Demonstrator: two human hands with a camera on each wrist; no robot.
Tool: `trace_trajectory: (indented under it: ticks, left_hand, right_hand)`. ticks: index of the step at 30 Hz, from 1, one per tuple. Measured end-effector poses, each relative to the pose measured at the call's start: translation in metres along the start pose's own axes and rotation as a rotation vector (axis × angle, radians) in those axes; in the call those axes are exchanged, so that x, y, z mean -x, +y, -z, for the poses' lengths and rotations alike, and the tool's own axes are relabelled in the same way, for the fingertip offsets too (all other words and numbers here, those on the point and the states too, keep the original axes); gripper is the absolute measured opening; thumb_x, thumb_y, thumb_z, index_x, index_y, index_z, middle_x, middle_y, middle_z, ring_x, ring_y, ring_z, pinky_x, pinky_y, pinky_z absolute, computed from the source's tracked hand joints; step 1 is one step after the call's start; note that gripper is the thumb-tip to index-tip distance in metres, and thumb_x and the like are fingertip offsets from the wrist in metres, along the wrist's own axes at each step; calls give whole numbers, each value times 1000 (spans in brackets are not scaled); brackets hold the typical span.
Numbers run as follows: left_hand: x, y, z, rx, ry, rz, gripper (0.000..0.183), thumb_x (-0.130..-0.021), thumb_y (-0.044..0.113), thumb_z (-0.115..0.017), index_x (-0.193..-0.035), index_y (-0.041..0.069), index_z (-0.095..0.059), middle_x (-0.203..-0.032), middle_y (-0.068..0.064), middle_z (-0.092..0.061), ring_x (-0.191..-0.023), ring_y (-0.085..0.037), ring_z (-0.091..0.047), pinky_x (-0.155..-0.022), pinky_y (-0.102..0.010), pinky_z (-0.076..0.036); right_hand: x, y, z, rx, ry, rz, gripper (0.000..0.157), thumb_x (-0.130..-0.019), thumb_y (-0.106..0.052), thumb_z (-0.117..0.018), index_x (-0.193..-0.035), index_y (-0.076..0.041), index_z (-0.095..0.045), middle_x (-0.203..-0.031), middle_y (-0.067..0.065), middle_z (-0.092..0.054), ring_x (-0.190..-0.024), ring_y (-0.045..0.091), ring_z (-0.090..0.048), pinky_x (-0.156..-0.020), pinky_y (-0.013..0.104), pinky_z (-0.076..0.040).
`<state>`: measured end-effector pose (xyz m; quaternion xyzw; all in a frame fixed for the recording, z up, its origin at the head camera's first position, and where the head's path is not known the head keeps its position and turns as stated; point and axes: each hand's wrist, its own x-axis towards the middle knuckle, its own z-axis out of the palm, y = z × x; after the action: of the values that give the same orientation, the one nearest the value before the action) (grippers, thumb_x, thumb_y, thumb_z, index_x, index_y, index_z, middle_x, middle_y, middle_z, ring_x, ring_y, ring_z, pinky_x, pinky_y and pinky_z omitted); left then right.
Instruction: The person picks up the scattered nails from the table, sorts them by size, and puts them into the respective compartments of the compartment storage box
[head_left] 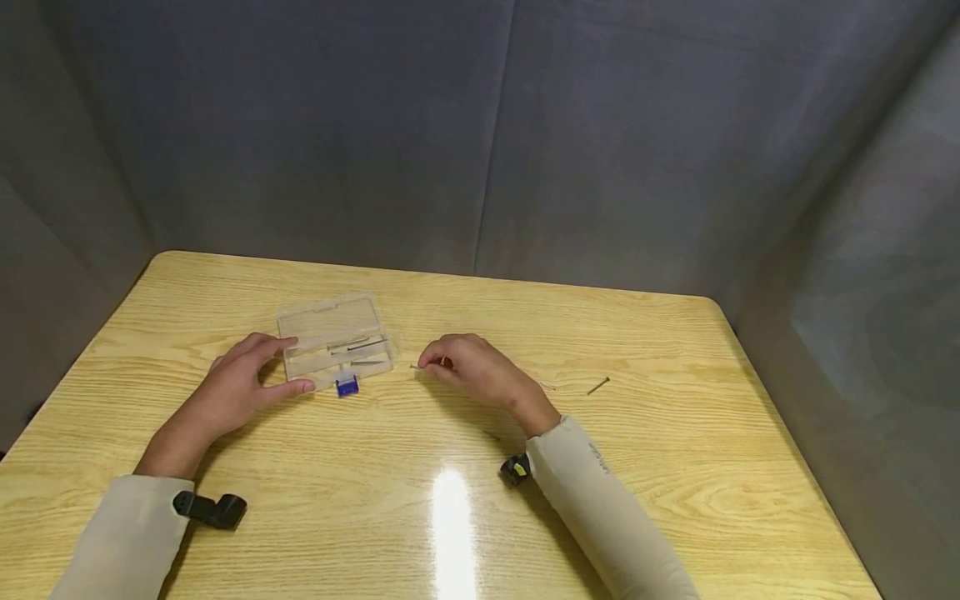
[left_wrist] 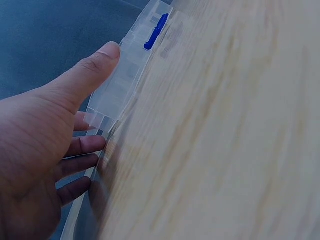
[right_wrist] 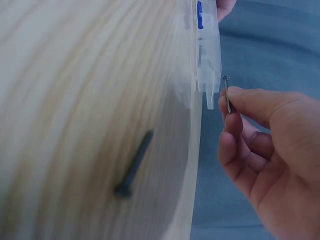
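Note:
A clear plastic compartment box (head_left: 337, 377) with a blue latch (head_left: 347, 386) lies with its lid raised at the back, several nails (head_left: 366, 362) inside. My left hand (head_left: 243, 375) holds the box at its left end, thumb along the front side and index finger at the back; the other fingers spread loosely past the end in the left wrist view. Just right of the box, my right hand (head_left: 472, 364) pinches a thin metal nail (right_wrist: 227, 92) between thumb and index finger, head pointing toward the box. That nail is raised above the tabletop in the right wrist view.
A dark nail (head_left: 598, 386) lies on the wooden table (head_left: 360, 517) right of my right hand. Thin nails (head_left: 549, 386) lie behind my right wrist, and another nail (head_left: 491, 434) sits beside the forearm. Grey curtains (head_left: 315, 133) surround the table.

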<state>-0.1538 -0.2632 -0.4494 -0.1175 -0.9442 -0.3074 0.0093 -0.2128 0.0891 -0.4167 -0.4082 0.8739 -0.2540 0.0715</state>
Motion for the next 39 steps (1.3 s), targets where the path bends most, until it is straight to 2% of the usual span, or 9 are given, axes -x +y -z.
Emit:
trace_trajectory:
  ticks: [7, 14, 26, 33, 39]
  left_hand:
    - [1, 2, -1, -1, 6, 1, 84, -91, 50, -78, -147, -5, -49, -134, -25, -52, -126, -50, -47, -101, -69, -33]
    - [1, 2, -1, 10, -4, 14, 85, -91, 50, -77, -148, -5, -48, -136, -26, -50, -129, -51, -44, -103, -69, -29]
    - [0, 0, -1, 5, -4, -3, 83, -92, 49, -77, -148, -6, -48, -135, -26, -50, -127, -52, -45, -102, -69, -30]
    - [-2, -1, -1, 12, 1, -14, 82, -92, 47, -78, -147, -6, -49, -135, -26, -51, -126, -50, -47, -101, -68, -33]
    - [-4, 0, -2, 10, 6, -24, 81, -91, 46, -78, -147, -5, -50, -133, -25, -52, -124, -49, -49, -100, -67, -34]
  right_hand:
    - [-12, -6, -2, 28, 4, 10, 16, -104, -13, -64, -111, -9, -78, -107, -2, -73, -90, 9, -63, -81, 25, -50]
    - [-25, -13, -4, 26, 9, 16, 17, -105, -15, -63, -111, -10, -78, -103, -3, -73, -81, 8, -60, -74, 25, -48]
    - [-53, -24, -7, 29, -30, 9, 19, -105, -18, -63, -115, -10, -77, -102, -4, -72, -72, 9, -54, -71, 23, -45]
    - [-65, -28, -12, 12, -41, 17, 15, -104, -15, -64, -112, -10, -76, -104, -3, -72, -76, 8, -57, -72, 20, -46]
    - [-71, -29, -13, 11, -36, -6, 15, -105, -18, -64, -109, -11, -77, -97, -7, -70, -73, 9, -52, -70, 21, -42]
